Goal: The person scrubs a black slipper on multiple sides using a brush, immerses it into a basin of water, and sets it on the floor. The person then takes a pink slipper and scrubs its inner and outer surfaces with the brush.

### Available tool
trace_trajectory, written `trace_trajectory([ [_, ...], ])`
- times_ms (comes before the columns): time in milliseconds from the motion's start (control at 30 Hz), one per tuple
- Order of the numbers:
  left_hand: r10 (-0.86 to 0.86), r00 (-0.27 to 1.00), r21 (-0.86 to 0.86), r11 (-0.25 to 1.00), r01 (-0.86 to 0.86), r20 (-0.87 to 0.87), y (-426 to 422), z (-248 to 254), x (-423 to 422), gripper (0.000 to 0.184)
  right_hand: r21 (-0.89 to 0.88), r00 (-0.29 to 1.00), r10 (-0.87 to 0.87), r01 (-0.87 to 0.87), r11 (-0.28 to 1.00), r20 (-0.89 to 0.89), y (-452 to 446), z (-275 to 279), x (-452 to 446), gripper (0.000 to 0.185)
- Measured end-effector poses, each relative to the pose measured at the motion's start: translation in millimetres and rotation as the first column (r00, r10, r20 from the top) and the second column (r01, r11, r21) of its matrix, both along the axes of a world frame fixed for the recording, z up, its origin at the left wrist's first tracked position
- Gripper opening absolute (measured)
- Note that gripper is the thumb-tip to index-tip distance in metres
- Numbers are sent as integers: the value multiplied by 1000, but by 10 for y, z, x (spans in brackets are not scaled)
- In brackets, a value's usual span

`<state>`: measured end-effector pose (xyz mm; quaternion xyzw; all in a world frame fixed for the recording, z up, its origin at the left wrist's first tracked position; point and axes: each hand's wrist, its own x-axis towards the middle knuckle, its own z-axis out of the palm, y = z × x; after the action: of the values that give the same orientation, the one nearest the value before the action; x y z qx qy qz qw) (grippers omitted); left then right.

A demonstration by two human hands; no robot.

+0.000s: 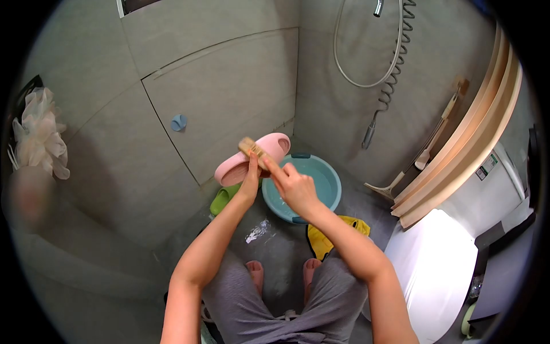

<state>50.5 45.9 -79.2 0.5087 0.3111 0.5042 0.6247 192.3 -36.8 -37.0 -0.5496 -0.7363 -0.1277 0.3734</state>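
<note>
A pink slipper (pixel 233 169) is held up in my left hand (pixel 250 182), tilted, just left of the basin. My right hand (pixel 293 186) grips a wooden scrubbing brush (pixel 250 147), its forefinger stretched along the back. The brush lies across the middle of the slipper; its bristles are mostly hidden. Below and to the right stands a light-blue basin (pixel 326 175) with water in it. A green slipper (pixel 223 200) rests on the floor under the pink one, partly covered by it.
A yellow cloth (pixel 352 225) lies on the floor near my right forearm. The white toilet (pixel 438 258) and a peach curtain (pixel 458 183) stand at the right. A shower hose (pixel 338 54) hangs on the back wall, and a mesh bath puff (pixel 43 132) at the left. White suds (pixel 258 230) spot the floor.
</note>
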Motion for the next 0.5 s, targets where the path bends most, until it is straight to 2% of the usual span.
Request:
trace_trajectory([
  [33, -2, 1000, -6, 1000, 2, -7, -6, 22, -50, 95, 0, 1000, -5, 5, 1000, 10, 25, -7, -2, 54],
  [67, -92, 994, 13, 996, 93, -61, 18, 57, -120, 95, -62, 994, -105, 103, 993, -35, 95, 33, 67, 54],
  [100, -178, 977, 31, 983, 183, -113, 30, 102, -151, 95, -59, 994, -105, 103, 993, -33, 193, 19, 171, 54],
  [133, -124, 992, 35, 992, 123, 26, -64, 197, -89, 79, -9, 982, -139, 139, 990, -127, 289, -2, 278, 51],
  [167, -125, 992, 37, 992, 124, 29, -85, 205, -89, 79, 36, 961, -168, 180, 983, -222, 350, -56, 349, 48],
  [233, -64, 994, 32, 997, 66, -84, -89, 200, -85, 50, 6, 956, -174, 180, 984, -238, 238, -22, 304, 50],
  [267, -17, 1000, -7, 1000, 18, 15, -79, 187, -70, 36, 0, 974, -113, 115, 993, -197, 143, -3, 229, 50],
  [300, -20, 1000, -9, 1000, 20, 13, -80, 181, -56, 36, -10, 986, -52, 51, 999, -158, 43, 35, 143, 51],
  [367, 43, 984, 6, 999, -45, 173, -61, 180, -30, 34, -47, 993, -9, 4, 999, -116, 7, 76, 79, 50],
  [433, 64, 983, -3, 998, -65, 171, -110, 221, -38, 32, -35, 979, -140, 136, 990, -149, 141, 86, 151, 49],
  [500, 56, 991, -9, 998, -55, 125, -97, 230, -43, 34, -35, 956, -183, 180, 983, -231, 227, 129, 286, 49],
])
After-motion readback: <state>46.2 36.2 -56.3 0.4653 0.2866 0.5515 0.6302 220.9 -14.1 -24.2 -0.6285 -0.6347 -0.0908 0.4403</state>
